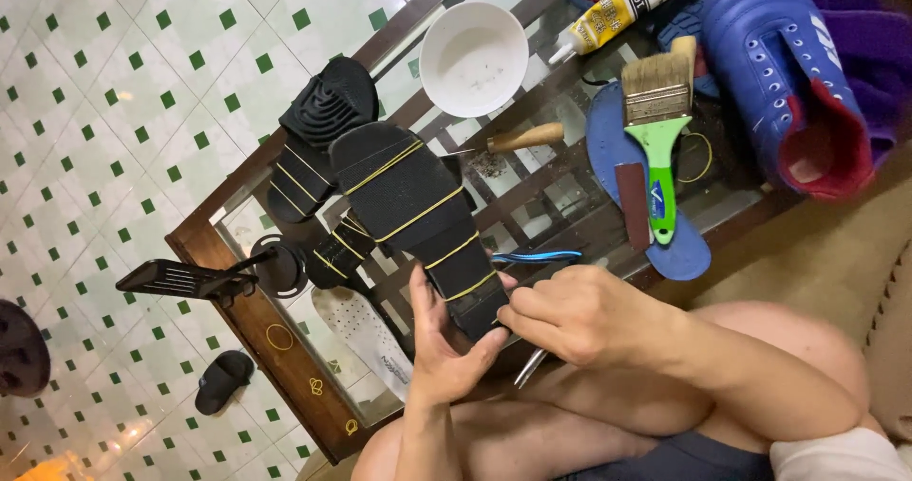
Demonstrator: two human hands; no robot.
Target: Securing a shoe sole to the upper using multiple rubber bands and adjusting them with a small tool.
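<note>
The white bowl [473, 58] at the far side of the glass-topped table [249, 324] looked empty apart from a dull film on its floor — I could not tell more than that. Beside it lay a yellow-and-white glue tube [622, 3], nozzle pointing towards the bowl. A blue shoe [774, 54] with a red lining rested at the table's corner against purple cloth [869, 35], and nearer me a blue insole [646, 196] carried a green-handled brush [660, 130] and a brown strip [633, 206]. A wooden-handled awl [518, 139] lay between the bowl and the black sole, and blue-handled pliers [537, 255] sat just beyond my knuckles. To the other side, a second black sole [318, 134] bound with yellow bands lay on the glass, with a white insole [366, 334] below it.

I held the black sole [418, 215] — wrapped crosswise in yellow rubber bands [418, 215] — tilted up over the table edge. My left hand [442, 343] cupped its near end from below, thumb up along one side, fingers curled loosely around the heel. My right hand [575, 315] was closed tightly, fingertips pinched at that same end of the sole, with a thin metal tool [529, 367] poking out beneath the fist. Both hands touched the sole's near end; the rest stood clear above the table.
</note>
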